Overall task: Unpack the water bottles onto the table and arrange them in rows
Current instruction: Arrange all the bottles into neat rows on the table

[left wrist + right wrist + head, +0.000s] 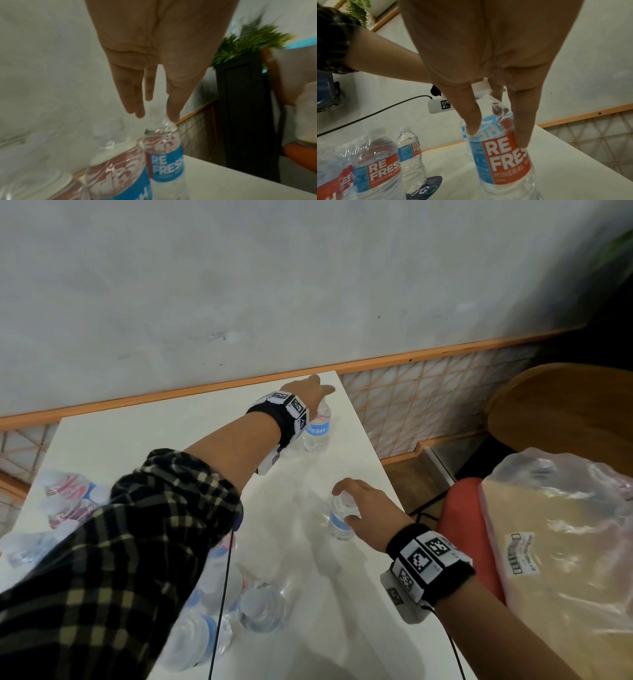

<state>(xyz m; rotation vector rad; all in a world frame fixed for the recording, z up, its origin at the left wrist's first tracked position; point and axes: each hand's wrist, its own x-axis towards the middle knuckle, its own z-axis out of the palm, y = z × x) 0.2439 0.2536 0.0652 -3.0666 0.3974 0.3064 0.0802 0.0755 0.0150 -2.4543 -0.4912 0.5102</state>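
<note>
On the white table a clear water bottle with a blue label stands upright at the far right corner. My left hand reaches over it. In the left wrist view the thumb and straight fingertips pinch its neck. My right hand grips the top of a second upright bottle nearer the right edge. In the right wrist view that hand's fingers press down over this bottle's shoulder, above its red and blue label.
Several more bottles cluster at the table's front and left, partly under my plaid sleeve. A crumpled plastic wrap with a cardboard tray lies on a red seat to the right. A wooden chair stands behind it. Cables hang from both wrists.
</note>
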